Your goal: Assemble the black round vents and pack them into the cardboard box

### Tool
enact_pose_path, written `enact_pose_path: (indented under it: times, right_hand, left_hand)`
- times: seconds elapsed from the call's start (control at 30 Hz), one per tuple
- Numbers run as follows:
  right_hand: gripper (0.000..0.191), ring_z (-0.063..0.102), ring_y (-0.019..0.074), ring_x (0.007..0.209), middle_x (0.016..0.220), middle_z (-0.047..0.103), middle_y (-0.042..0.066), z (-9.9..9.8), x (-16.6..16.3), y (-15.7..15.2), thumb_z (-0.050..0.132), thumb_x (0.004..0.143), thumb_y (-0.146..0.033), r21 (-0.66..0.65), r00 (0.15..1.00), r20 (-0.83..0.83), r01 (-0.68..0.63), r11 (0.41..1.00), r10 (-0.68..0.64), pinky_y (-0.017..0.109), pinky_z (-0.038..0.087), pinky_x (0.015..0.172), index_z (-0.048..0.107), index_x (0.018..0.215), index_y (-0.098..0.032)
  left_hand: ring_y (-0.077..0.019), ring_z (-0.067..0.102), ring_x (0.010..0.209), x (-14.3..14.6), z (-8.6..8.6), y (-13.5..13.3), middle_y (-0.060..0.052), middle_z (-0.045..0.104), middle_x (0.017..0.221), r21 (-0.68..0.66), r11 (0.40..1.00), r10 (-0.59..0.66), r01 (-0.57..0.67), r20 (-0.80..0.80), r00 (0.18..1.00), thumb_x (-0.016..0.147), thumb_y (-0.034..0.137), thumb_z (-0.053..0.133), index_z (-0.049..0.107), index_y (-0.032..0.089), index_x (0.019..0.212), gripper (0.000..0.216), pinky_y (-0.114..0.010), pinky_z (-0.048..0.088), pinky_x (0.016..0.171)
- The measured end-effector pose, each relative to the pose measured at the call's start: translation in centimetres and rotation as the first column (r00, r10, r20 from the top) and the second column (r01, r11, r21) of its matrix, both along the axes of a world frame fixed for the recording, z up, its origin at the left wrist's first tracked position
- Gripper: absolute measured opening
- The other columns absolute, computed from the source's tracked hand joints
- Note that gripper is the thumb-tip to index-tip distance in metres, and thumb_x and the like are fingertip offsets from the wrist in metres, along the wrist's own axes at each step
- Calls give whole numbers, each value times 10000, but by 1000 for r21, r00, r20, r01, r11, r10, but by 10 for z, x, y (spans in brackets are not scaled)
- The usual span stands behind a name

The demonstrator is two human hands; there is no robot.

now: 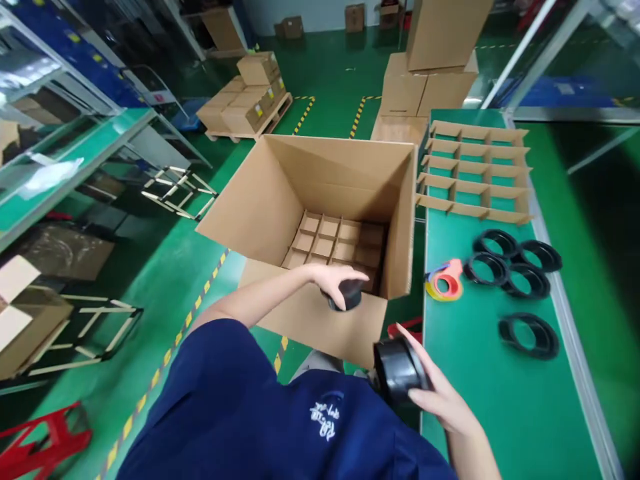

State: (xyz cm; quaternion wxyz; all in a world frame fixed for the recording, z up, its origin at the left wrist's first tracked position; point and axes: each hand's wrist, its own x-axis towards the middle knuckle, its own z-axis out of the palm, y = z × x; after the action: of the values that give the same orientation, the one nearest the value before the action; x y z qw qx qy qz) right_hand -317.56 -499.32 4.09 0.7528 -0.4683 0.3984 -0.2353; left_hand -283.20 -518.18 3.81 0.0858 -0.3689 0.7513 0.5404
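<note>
- A black round part (346, 295) is gripped from above by the left hand (336, 278), with the fingers curled shut around it.
- That part is held over the near wall of the big box (260, 200), just above the rim.
- A second black part (397, 370) is gripped by the right hand (443, 393). It is held low and close to the body, beside the edge of the green table (500, 413).
- A card grid (336, 241) is laid at the bottom of the box, and the cells that can be seen look bare.
- The step in hand seems to be packing, with the parts held ready to be set in the cells.
- For the next move, the left part would need to be carried past the near rim. Then it would need to be lowered deep and straight down into one cell, so the thin card walls are not bent.
- The box walls are tall, so a cell can only be reached from the top. The mouth of the box is wide, with plenty of room for an arm.
- On the table, black rings (510, 267), a tape holder (445, 280) and a spare grid (475, 170) are laid well apart from both hands. Nothing there is in the way.
</note>
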Motion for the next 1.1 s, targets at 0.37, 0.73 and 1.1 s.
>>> enact_pose_path:
  times: [0.37, 0.73, 1.1]
  right_hand:
    - [1143, 336, 455, 1411, 1581, 293, 247, -233, 361, -332, 848, 707, -511, -270, 346, -930, -420, 866, -122, 560, 363, 1095, 259, 1653, -255]
    - [1071, 138, 463, 1557, 1708, 79, 266, -392, 417, -427, 657, 884, -668, -188, 284, -959, -599, 778, -13, 599, 114, 1237, 155, 1689, -172]
    - [785, -34, 383, 1611, 1746, -18, 181, -417, 423, -426, 413, 1050, -548, -253, 358, -934, -672, 696, 6, 632, -34, 1258, 170, 1693, -168]
  left_hand:
    - [-479, 186, 1559, 207, -220, -176, -170, 120, 1725, -481, 672, 741, -564, 456, 493, 758, 454, 819, 199, 379, 1660, 1097, -683, 364, 1153]
    - [-484, 53, 1590, 258, -361, -234, -164, 38, 1755, -406, 759, 650, -509, 440, 619, 839, 529, 760, 196, 358, 1672, 1020, -739, 245, 1190]
    - [-331, -121, 1622, 259, -409, -217, -131, -80, 1762, -485, 767, 629, -421, 435, 644, 1043, 586, 359, 187, 272, 1682, 733, -636, -78, 1264]
